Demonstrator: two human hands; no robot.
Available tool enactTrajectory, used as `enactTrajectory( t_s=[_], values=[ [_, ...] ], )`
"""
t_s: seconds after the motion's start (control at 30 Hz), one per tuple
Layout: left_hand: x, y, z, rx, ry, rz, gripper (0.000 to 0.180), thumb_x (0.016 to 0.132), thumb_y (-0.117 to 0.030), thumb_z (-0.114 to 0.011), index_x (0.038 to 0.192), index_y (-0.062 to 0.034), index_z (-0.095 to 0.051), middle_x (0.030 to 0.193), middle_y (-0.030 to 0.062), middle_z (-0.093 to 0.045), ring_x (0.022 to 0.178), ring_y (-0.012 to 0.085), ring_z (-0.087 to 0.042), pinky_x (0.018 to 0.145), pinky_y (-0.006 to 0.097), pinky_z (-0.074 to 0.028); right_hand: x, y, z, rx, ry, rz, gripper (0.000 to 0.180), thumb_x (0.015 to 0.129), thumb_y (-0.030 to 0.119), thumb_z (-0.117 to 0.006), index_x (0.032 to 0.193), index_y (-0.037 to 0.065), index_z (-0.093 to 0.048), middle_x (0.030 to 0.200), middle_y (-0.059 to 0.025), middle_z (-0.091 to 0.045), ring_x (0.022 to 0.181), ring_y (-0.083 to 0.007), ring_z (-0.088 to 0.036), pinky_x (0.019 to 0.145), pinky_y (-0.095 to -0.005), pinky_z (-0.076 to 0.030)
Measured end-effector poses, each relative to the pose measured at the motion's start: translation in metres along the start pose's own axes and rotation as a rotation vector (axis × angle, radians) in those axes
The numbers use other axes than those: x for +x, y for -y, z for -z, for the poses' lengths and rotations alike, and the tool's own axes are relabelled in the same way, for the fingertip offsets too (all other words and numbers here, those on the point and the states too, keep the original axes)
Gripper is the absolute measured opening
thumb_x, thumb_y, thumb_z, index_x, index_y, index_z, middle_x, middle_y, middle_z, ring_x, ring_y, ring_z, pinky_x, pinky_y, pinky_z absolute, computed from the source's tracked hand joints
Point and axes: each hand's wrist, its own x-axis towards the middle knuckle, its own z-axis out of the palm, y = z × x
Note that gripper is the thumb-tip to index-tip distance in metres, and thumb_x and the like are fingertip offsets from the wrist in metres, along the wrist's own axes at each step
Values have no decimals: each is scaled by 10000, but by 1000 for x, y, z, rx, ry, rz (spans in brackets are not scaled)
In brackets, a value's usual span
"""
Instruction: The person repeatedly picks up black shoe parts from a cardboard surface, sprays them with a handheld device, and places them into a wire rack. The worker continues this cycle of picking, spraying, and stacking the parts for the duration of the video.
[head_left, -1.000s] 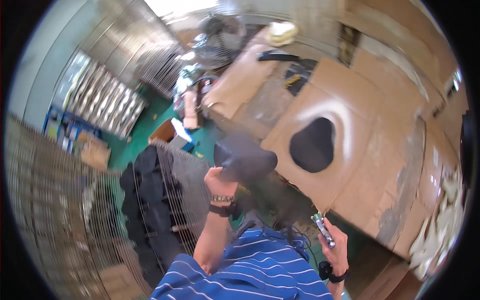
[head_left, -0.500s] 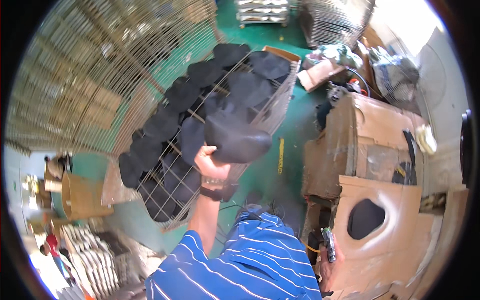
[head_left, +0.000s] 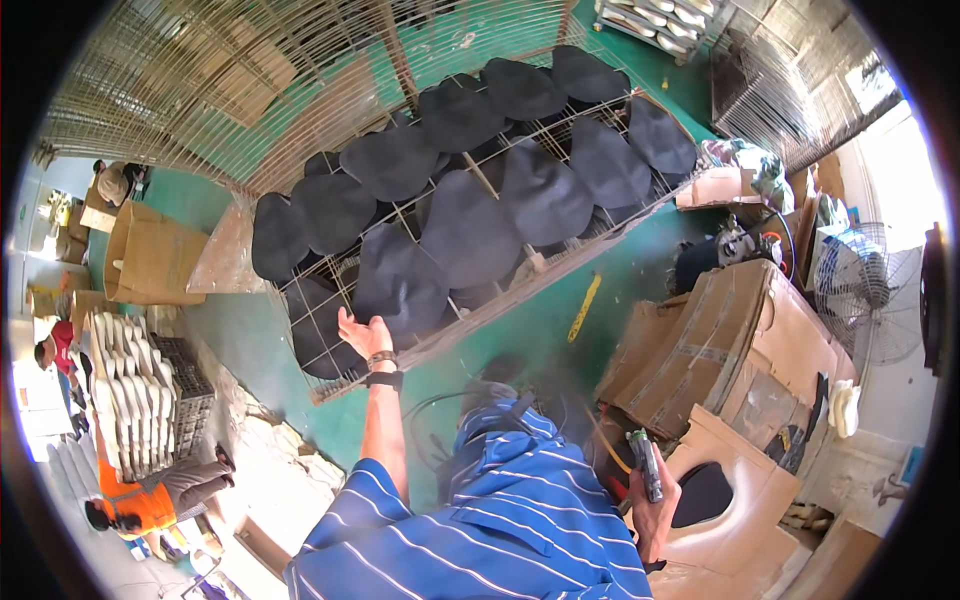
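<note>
Loosely spread and seemingly empty, the left hand point(head_left: 364, 335) is beside a black pad point(head_left: 397, 280) at the near-left of the wire rack point(head_left: 470, 318), contact unclear; rows presumably leave surfaces uncovered. The right hand point(head_left: 655, 503) grips a metallic hand tool point(head_left: 652, 468), well apart.

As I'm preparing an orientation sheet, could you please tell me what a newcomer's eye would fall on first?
Probably the dark, rounded pieces on the wire rack across the upper middle, with the open left hand at its near side. Next, perhaps, the blue striped shirt at bottom centre, and to its right the right hand gripping a silvery tool.
</note>
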Motion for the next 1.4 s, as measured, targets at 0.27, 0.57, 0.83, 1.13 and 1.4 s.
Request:
enactTrajectory(
  t_s=[0.27,0.57,0.83,1.13,1.4],
  values=[
    [-10,7,19,548,129,-701,435,788,-18,-696,1192,-177,-661,1268,17,-627,1294,259,-530,1156,611,-297,-2,10,-2,53,-8,-45,554,859,0,-700,1403,7,-593,1133,-203,-724,981,-226,-674,908,-344,-509],
    [-27,-13,19,440,98,-517,577,992,-297,-599,1489,-79,-403,1571,191,-384,1396,384,-454,1067,539,-444,-40,-24,11,155,-215,-49,548,844,-38,-659,1387,-7,-594,1195,-239,-704,1087,-300,-702,946,-360,-518],
    [-126,-82,-57,327,322,-1201,680,864,-105,-735,1466,1,-438,1459,239,-471,1372,418,-431,1178,507,-347,-106,-110,54,168,-568,-66,585,816,16,-715,1387,39,-586,1014,-209,-688,883,-387,-674,782,-430,-537],
    [-335,-120,-118,120,1104,-1477,693,864,-75,-671,1502,-1,-412,1470,232,-488,1391,385,-441,1178,459,-353,-248,-170,110,191,-1160,-499,576,810,-41,-743,1366,5,-600,1088,-217,-708,921,-355,-710,823,-362,-552],
    [-389,-90,-140,404,1463,-1410,672,864,-79,-678,1486,-6,-434,1411,213,-544,1314,332,-543,1126,421,-415,-278,-167,87,340,-1136,-454,607,780,-56,-762,1363,15,-610,1062,-217,-714,900,-356,-711,814,-356,-551]
  ],
)
